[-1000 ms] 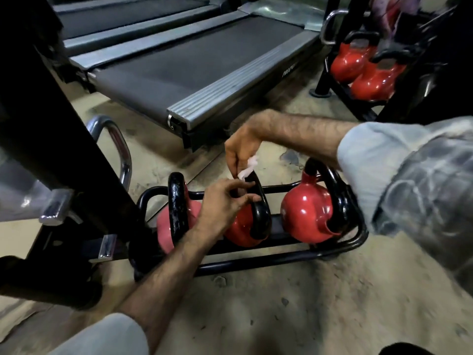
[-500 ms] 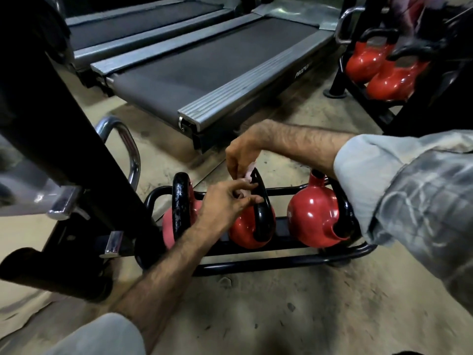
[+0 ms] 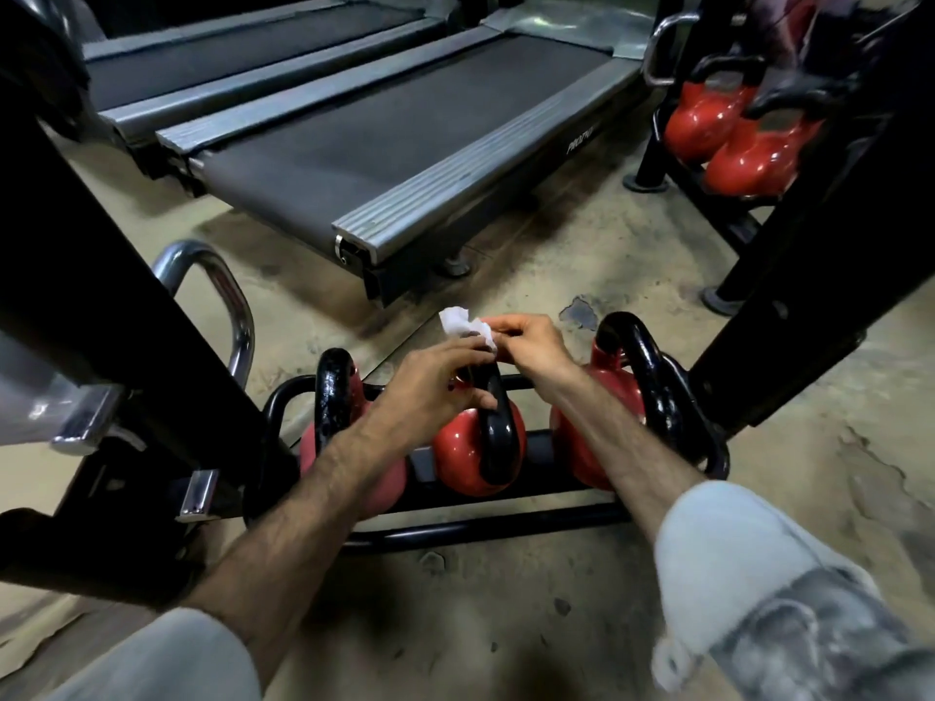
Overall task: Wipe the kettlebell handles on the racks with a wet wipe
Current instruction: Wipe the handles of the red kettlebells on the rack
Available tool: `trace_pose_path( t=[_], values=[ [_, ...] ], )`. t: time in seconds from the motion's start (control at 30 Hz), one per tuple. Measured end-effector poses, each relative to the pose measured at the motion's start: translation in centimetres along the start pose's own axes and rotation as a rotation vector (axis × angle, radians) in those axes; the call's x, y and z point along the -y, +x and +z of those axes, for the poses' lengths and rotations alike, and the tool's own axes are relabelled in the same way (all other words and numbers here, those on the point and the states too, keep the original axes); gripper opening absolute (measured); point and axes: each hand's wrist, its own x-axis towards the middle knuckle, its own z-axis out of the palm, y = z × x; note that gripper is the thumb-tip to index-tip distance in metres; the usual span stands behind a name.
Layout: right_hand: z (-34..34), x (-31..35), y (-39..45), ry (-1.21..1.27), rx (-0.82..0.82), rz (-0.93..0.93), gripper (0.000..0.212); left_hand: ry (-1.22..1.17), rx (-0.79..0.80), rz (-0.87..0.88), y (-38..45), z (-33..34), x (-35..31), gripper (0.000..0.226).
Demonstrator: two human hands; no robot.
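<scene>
Both hands have shifted since the earlier frames: the right hand (image 3: 531, 349), which reached in from the right with its forearm crossing above the kettlebells, now comes in from below with its forearm alongside the left one, and the wet wipe (image 3: 465, 323) has risen clear above the handle. That white, crumpled wipe is pinched between the right hand's fingertips, and the left hand's (image 3: 435, 392) upper fingers also touch its lower edge. The left hand's fingers are curled round the top of the black handle (image 3: 498, 427) of the middle kettlebell (image 3: 460, 460), which sits in the low black rack (image 3: 485, 531) on the floor. A second red kettlebell (image 3: 334, 437) stands to its left, partly hidden by the left forearm, and a third (image 3: 627, 392) to its right, behind the right forearm. Beyond the rack lie two treadmills (image 3: 384, 129), and more red kettlebells (image 3: 728, 129) sit in another rack at the upper right.
</scene>
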Motion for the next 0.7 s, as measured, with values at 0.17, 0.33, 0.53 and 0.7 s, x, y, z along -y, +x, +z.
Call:
trace_pose_path(
  t=[0.17, 0.33, 0.53, 0.7],
  values=[
    [0.9, -2.6, -0.8, 0.021, -0.008, 0.153, 0.023, -0.139, 0.001, -0.044, -0.3, 0.2, 0.3, 0.059],
    [1.2, -2.8, -1.3, -0.019, -0.104, 0.086, 0.027, -0.162, -0.002, -0.071, -0.4, 0.5, 1.1, 0.066],
    [0.9, -3.9, -1.4, -0.057, -0.094, 0.01, 0.017, -0.124, -0.008, -0.039, -0.3, 0.3, 1.3, 0.067],
    [1.2, -2.9, -2.2, -0.249, -0.069, -0.052, 0.032, -0.095, -0.02, -0.029, -0.1, 0.3, 1.5, 0.068]
  ],
)
